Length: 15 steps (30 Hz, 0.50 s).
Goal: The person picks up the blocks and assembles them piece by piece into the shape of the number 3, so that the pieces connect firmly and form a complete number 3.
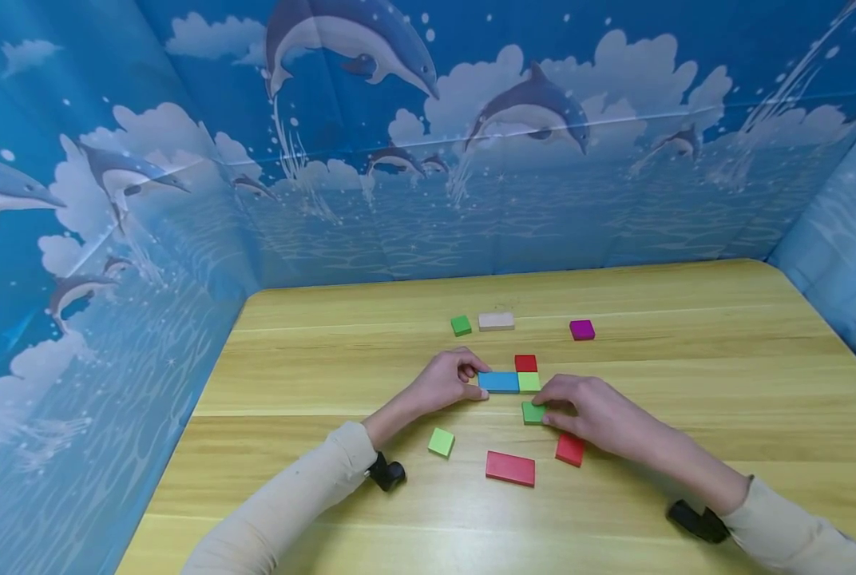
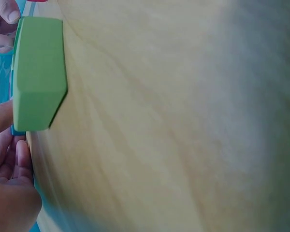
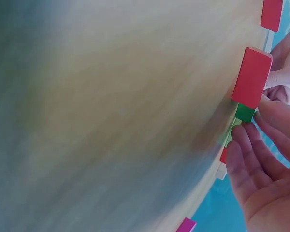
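My left hand [image 1: 445, 377] has its thumb and fingers at the left end of a blue rectangular block [image 1: 498, 382], pinching it flat on the table. Against that block's right end lies a light green square block [image 1: 529, 382], with a red square block [image 1: 525, 363] behind it. My right hand [image 1: 589, 407] pinches a green block [image 1: 533, 413] just in front of the light green one, with a small gap between them. In the right wrist view, the fingers of my right hand [image 3: 266, 169] reach that green block [image 3: 244, 113], partly hidden behind a nearer red block [image 3: 253, 77].
Nearer me lie a light green block [image 1: 441, 442], a long red block [image 1: 510, 469] and a red square block [image 1: 569, 450] under the right wrist. Farther back are a green block [image 1: 461, 325], a pale block [image 1: 496, 321] and a purple block [image 1: 582, 330]. Dolphin-print curtains [image 1: 428, 216] surround the wooden table.
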Each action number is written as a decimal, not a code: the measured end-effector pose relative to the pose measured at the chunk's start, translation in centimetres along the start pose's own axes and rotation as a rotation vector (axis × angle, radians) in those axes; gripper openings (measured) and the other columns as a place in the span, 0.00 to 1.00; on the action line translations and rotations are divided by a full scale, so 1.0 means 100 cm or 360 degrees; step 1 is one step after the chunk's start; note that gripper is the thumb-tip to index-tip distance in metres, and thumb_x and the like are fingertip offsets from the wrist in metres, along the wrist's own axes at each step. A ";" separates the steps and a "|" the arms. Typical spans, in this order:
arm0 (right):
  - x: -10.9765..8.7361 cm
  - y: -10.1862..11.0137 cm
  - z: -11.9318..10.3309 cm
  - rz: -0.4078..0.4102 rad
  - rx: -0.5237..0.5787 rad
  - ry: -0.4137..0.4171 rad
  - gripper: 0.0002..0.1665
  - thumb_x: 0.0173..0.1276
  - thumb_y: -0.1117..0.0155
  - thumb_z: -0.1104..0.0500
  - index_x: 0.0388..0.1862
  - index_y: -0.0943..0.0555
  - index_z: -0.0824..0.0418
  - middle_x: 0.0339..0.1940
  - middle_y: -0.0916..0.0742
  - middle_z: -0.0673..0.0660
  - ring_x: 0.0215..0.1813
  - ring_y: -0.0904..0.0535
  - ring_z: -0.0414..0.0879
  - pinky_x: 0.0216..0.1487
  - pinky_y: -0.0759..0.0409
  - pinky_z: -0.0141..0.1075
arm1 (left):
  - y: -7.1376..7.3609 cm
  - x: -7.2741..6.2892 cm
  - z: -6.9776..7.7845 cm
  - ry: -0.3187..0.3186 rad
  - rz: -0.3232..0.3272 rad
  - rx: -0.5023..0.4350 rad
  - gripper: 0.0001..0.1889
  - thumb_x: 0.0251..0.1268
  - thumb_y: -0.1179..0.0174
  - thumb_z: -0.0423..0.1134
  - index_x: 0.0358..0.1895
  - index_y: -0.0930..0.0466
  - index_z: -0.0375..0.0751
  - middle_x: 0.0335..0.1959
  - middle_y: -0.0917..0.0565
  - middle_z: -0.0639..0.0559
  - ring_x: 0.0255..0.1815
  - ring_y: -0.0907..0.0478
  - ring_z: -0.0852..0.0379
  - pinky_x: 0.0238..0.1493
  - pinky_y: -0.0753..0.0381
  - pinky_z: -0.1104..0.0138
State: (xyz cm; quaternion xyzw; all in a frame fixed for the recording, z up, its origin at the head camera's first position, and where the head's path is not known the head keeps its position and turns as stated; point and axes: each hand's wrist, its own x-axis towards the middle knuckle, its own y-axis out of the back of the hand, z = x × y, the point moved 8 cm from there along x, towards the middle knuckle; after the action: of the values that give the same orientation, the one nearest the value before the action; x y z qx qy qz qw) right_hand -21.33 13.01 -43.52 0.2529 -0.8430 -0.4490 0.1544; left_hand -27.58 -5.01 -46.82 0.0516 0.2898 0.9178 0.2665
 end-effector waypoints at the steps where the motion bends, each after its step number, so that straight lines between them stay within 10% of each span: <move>1: 0.000 0.000 0.000 0.0003 0.0003 0.0005 0.15 0.61 0.26 0.58 0.48 0.13 0.53 0.44 0.16 0.44 0.46 0.20 0.41 0.48 0.19 0.41 | 0.000 0.000 0.000 -0.0001 0.0000 0.0002 0.15 0.55 0.27 0.34 0.47 0.15 0.42 0.36 0.23 0.53 0.34 0.31 0.59 0.38 0.29 0.71; 15: 0.003 0.001 0.011 0.0058 0.0142 -0.0050 0.16 0.60 0.25 0.60 0.47 0.13 0.52 0.43 0.17 0.44 0.44 0.23 0.43 0.43 0.20 0.37 | -0.001 0.000 0.000 0.0015 0.0013 0.0000 0.15 0.55 0.27 0.33 0.47 0.15 0.41 0.36 0.23 0.54 0.34 0.31 0.60 0.38 0.28 0.71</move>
State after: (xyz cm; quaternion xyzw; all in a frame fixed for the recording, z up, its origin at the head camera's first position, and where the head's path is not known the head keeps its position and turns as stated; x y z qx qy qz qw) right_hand -22.13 13.66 -43.99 0.2371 -0.8689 -0.4120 0.1377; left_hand -27.55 -4.95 -46.88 0.0484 0.2908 0.9191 0.2613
